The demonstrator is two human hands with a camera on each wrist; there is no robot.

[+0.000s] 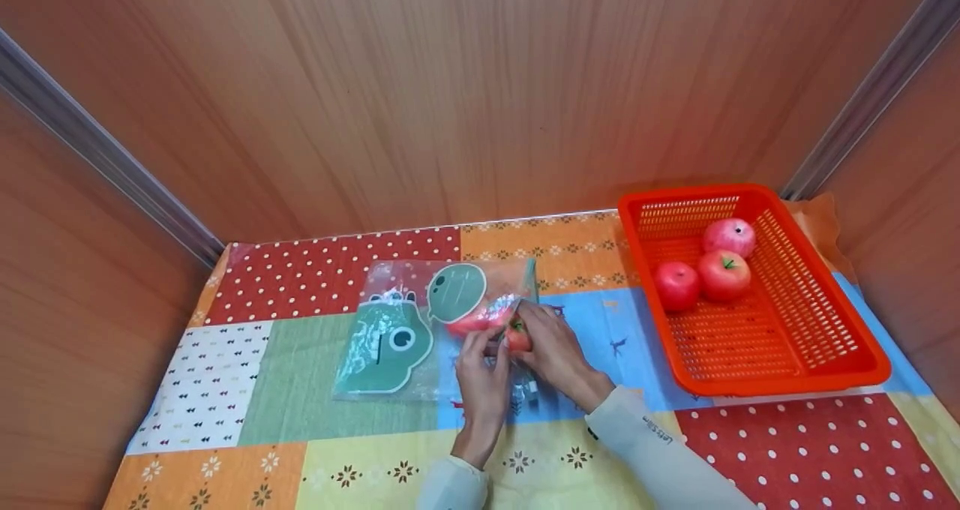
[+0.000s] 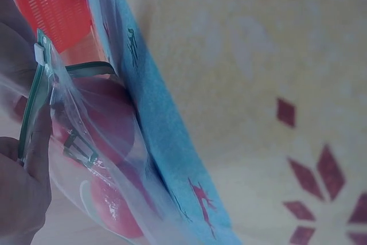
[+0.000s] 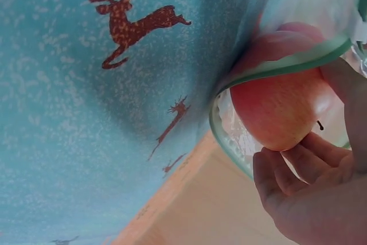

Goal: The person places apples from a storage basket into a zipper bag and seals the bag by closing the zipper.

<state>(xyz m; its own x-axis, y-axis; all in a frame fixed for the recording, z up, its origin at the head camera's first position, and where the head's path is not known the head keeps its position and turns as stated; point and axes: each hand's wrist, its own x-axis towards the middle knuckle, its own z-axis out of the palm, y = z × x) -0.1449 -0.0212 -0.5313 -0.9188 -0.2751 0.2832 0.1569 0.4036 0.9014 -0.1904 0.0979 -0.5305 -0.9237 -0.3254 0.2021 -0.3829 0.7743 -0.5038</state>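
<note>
A clear zip bag (image 1: 390,345) with green cartoon prints lies flat, its green-edged mouth facing right. My left hand (image 1: 482,379) pinches the zip rim (image 2: 30,113), holding the mouth apart. With my right hand (image 1: 551,349) I grip a red apple (image 1: 517,337), thumb on one side and fingers on the other. In the right wrist view this apple (image 3: 281,107) sits partly inside the opening. Further red fruit (image 2: 117,205) shows through the plastic in the left wrist view. A white slider (image 2: 39,54) is on the zip.
An orange-red plastic basket (image 1: 750,386) stands to the right, holding a red apple (image 1: 724,275), a red round fruit (image 1: 677,286) and a pinkish fruit (image 1: 727,236). A patchwork cloth (image 1: 360,457) covers the table. Wood-look panels (image 1: 480,97) enclose the back and sides.
</note>
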